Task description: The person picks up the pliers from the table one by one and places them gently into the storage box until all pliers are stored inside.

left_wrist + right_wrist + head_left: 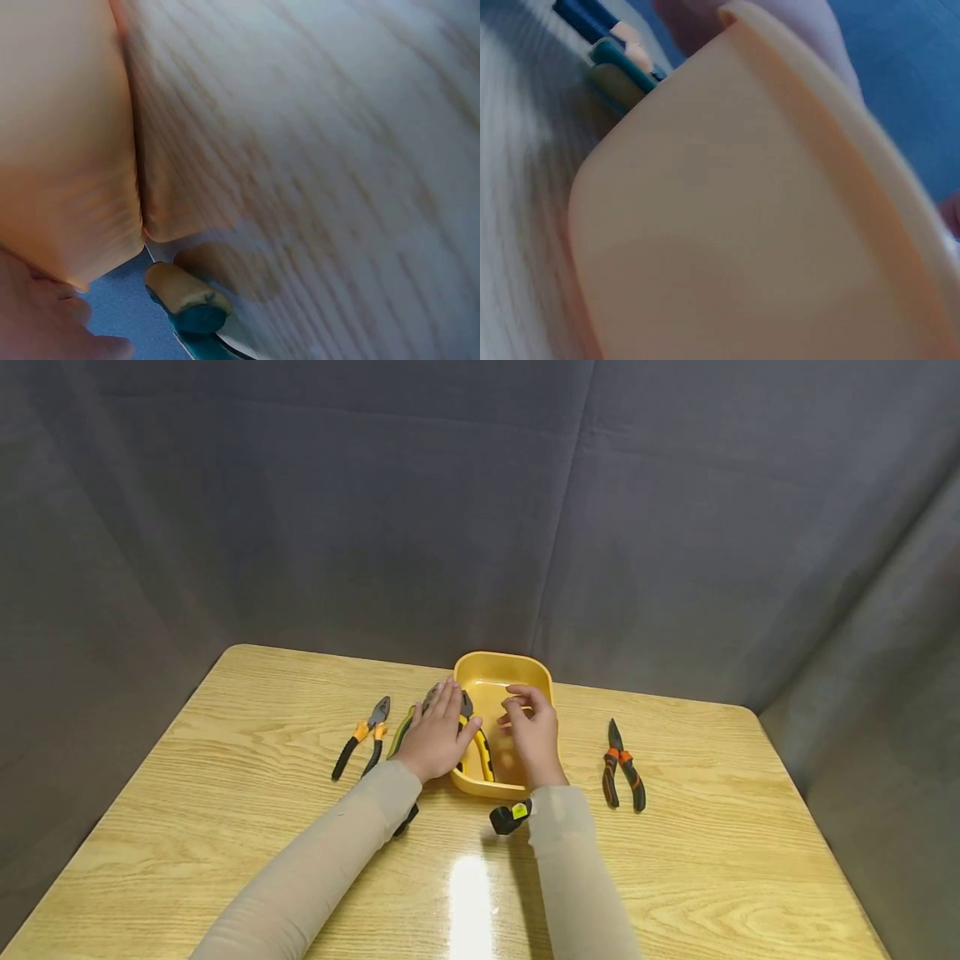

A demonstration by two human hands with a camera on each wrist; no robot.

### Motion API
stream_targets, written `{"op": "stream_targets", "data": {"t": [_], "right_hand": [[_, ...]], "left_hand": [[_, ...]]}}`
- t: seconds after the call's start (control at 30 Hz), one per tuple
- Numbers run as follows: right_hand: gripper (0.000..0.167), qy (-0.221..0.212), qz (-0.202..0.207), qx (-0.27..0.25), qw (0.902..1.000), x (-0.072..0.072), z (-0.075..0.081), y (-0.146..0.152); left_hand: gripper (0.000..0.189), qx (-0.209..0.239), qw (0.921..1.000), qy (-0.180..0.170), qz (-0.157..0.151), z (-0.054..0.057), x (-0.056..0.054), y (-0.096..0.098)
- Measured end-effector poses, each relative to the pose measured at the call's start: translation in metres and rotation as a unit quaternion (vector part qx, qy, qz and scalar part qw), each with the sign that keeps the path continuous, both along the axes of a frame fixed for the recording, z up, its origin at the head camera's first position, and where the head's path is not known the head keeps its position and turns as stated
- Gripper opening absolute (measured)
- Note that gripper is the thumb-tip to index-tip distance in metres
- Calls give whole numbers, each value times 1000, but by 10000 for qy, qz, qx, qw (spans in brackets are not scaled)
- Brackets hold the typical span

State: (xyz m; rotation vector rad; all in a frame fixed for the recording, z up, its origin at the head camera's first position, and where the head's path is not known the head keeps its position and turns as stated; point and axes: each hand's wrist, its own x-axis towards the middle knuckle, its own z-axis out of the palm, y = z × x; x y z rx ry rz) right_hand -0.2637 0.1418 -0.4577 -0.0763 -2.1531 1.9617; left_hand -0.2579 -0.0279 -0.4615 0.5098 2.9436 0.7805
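A yellow plastic box (502, 790) stands near the far edge of the table. Inside it, along the left side, lies a pair of pliers with yellow-and-black handles (487, 757) and a dark head. My left hand (435, 739) lies over the left rim with straight fingers, covering part of these pliers. Green-handled pliers (400, 733) show just left of the box, partly hidden under that hand. Over the right part of the box is my right hand (534, 735), its fingers loosely bent with nothing visible between them. The box's outer wall (697, 217) fills the right wrist view.
Pliers with orange-and-black handles (371, 733) lie left of the box on the wooden table (705, 877). To the right lie pliers with black-and-red handles (621, 772). A black wrist camera (510, 817) sits below the right hand. Grey cloth (390, 527) hangs behind the table.
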Motion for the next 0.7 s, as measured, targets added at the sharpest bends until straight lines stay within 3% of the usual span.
{"op": "stream_targets", "data": {"t": [0.7], "right_hand": [[25,721,-493,-1079,9903,0,3,9]], "left_hand": [[75,73,10000,35,-36,0,0,1]]}}
